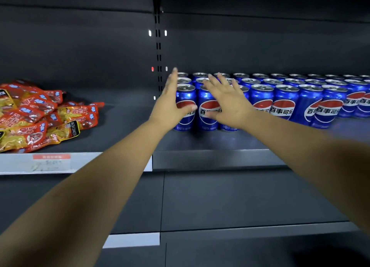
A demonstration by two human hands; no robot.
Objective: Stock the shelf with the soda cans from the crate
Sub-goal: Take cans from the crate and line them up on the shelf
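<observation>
Soda cans upright on shelf | left hand, right hand splayed wide at leftmost front three

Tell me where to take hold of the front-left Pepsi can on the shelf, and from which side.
Grip the front-left Pepsi can by its round side wall, about mid-height, coming from the front-left. It stands upright with a neighbouring can tight on its right and more behind, so only the front and left seem open to fingers.
</observation>
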